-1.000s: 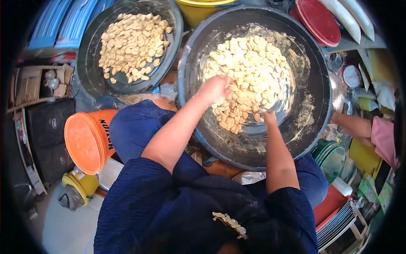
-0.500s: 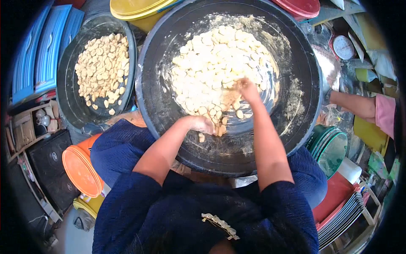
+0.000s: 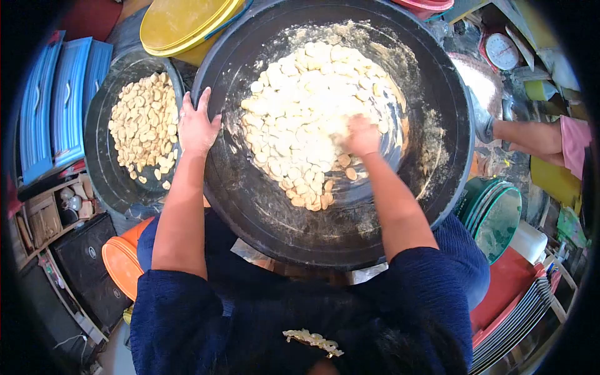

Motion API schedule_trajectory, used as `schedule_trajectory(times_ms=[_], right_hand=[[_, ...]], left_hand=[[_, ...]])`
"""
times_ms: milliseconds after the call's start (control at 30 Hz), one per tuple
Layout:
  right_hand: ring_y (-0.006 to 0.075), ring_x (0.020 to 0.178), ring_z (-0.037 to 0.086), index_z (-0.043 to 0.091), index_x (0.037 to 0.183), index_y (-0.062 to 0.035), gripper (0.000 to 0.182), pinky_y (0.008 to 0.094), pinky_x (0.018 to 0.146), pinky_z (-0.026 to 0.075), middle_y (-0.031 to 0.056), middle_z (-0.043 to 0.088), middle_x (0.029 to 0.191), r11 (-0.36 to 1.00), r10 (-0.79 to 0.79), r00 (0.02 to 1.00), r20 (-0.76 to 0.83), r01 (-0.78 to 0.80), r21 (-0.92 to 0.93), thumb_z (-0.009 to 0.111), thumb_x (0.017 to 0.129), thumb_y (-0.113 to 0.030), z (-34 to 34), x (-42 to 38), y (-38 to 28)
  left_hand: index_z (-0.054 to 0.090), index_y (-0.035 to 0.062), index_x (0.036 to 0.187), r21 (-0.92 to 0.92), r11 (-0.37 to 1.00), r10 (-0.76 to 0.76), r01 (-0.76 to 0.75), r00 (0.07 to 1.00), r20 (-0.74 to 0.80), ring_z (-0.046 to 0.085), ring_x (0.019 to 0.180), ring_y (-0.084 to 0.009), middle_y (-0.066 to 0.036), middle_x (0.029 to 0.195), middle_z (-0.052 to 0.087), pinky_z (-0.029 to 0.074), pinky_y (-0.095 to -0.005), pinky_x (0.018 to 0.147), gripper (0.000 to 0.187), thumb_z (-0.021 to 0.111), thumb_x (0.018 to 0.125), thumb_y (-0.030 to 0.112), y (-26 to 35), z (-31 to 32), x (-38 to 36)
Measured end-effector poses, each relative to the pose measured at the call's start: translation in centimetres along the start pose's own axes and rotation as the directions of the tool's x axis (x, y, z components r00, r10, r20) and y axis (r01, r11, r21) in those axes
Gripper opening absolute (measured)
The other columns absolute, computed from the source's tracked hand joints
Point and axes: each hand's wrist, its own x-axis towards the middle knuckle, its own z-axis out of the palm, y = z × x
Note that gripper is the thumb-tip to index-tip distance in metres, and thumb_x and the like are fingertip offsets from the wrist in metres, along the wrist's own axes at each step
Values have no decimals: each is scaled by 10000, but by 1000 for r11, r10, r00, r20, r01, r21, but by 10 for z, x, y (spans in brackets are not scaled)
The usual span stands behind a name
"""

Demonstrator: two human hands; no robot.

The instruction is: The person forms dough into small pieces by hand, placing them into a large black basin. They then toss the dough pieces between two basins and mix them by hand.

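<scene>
A large round black basin [image 3: 300, 240] lies in front of me, with pale powder smeared on its inner wall. Many small, flat, pale pieces [image 3: 294, 106], rounded and powder-dusted, are heaped in it; bright light washes out the middle of the heap. My left hand [image 3: 199, 128] lies on the basin's left rim, fingers spread and thumb toward the inside. Down among the pieces at the heap's right side is my right hand [image 3: 362, 134]; its fingers are smeared by motion, so their grip cannot be made out. A few browner pieces [image 3: 347, 167] lie just below it.
A smaller dark tub [image 3: 103, 169] with similar pieces stands at left. Around the basin are a yellow lidded bucket [image 3: 181, 28], orange lids [image 3: 119, 262] and green tubs [image 3: 500, 219]. At right, another person's arm [image 3: 531, 134] with a pink sleeve reaches in near a dial scale [image 3: 502, 51].
My left hand has left the pieces at the heap's lower edge and moved up and left onto the rim. My right hand stays in the heap, slightly lower.
</scene>
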Motion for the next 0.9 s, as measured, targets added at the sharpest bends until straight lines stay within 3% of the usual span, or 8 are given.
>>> schedule_trajectory(times_ms=[100, 200, 267, 533, 600, 800, 867, 900], right_hand=[[300, 1056, 487, 450, 1201, -11, 654, 467, 841, 411, 176, 489, 1132, 635, 772, 564, -293, -669, 387, 538, 771, -496, 7, 20, 59], [356, 1167, 389, 367, 1265, 20, 681, 484, 951, 325, 238, 399, 1252, 694, 719, 618, -319, -610, 383, 518, 797, -450, 3, 44, 37], [379, 1288, 187, 313, 1324, -36, 689, 523, 1054, 53, 230, 260, 1373, 871, 356, 882, -310, -192, 452, 516, 797, -430, 54, 76, -9], [257, 1037, 460, 590, 918, -158, 193, 466, 829, 366, 25, 518, 997, 846, -469, 816, -337, 525, 94, 500, 748, -179, 26, 17, -144], [253, 1001, 480, 592, 979, -165, 255, 443, 824, 373, 52, 534, 1009, 945, -316, 945, 87, 306, 118, 534, 763, -287, -5, 17, -97], [306, 1086, 451, 503, 1170, -127, 634, 475, 868, 363, 160, 531, 1109, 862, 500, 766, -403, -396, 316, 605, 693, -531, 47, 29, 55], [325, 1096, 441, 560, 1110, -102, 457, 477, 899, 346, 166, 513, 1120, 230, 431, 902, -17, -92, 969, 620, 725, -341, 50, 35, 46], [368, 1189, 317, 448, 1207, -67, 547, 546, 925, 288, 179, 396, 1248, 611, 478, 877, -49, -292, 736, 552, 769, -378, 61, 32, 24]], left_hand=[[346, 270, 1319, -25, 999, -24, 24, 1000, 20, 415, 1145, -388, -218, 1321, 312, 390, -417, 927, 662, 652, 734, 223, -2, 2, -2], [365, 304, 1299, -18, 1000, -19, 19, 999, -30, 465, 1092, -363, -174, 1320, 323, 439, -424, 875, 625, 640, 744, 227, -6, 7, 0], [364, 308, 1299, 8, 999, -32, 32, 999, -8, 465, 1093, -360, -172, 1318, 323, 442, -423, 873, 622, 637, 746, 227, -4, 6, 1], [352, 324, 1302, 27, 999, -28, 28, 1000, 3, 479, 1063, -349, -161, 1314, 321, 457, -417, 855, 627, 630, 749, 231, -8, 9, 2], [353, 330, 1301, 24, 999, -30, 29, 999, 12, 479, 1064, -347, -160, 1315, 320, 458, -415, 853, 628, 632, 747, 233, -8, 9, 2], [360, 344, 1296, 65, 996, -71, 68, 996, 49, 480, 1068, -340, -160, 1316, 321, 461, -405, 850, 631, 638, 739, 242, -5, 4, 1], [357, 351, 1298, 79, 994, -73, 69, 996, 55, 476, 1078, -335, -159, 1319, 321, 458, -403, 854, 633, 637, 740, 246, -5, 5, 2], [357, 351, 1298, 76, 994, -78, 74, 996, 53, 476, 1078, -335, -159, 1319, 321, 458, -403, 854, 633, 637, 740, 246, -5, 6, 2]])
